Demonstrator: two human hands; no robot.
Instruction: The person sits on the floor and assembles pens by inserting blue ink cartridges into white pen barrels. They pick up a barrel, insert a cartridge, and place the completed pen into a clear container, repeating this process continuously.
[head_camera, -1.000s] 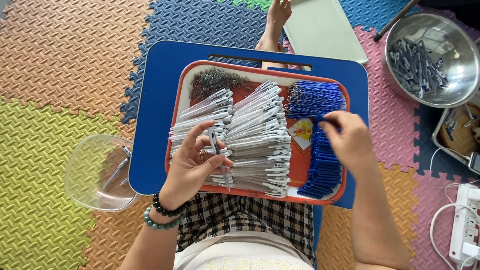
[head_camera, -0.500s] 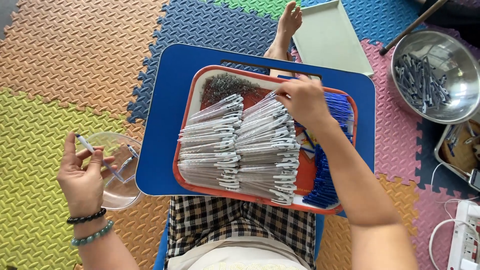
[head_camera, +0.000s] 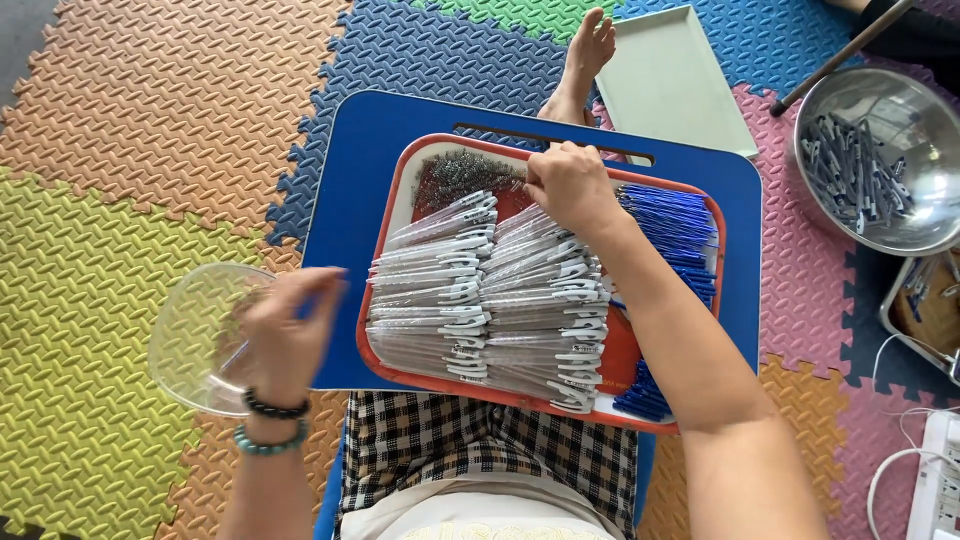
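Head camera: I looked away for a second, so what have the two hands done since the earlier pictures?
The left hand left the clear pen barrels and swung out to the clear bowl, where it now hovers, blurred. The right hand crossed from the blue refills to the tray's far edge by the small springs. The red tray and blue lap desk stayed put.

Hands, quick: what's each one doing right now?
Left hand: over the clear bowl, blurred; grip cannot be told.
Right hand: fingers curled at the small metal parts; hold unclear.
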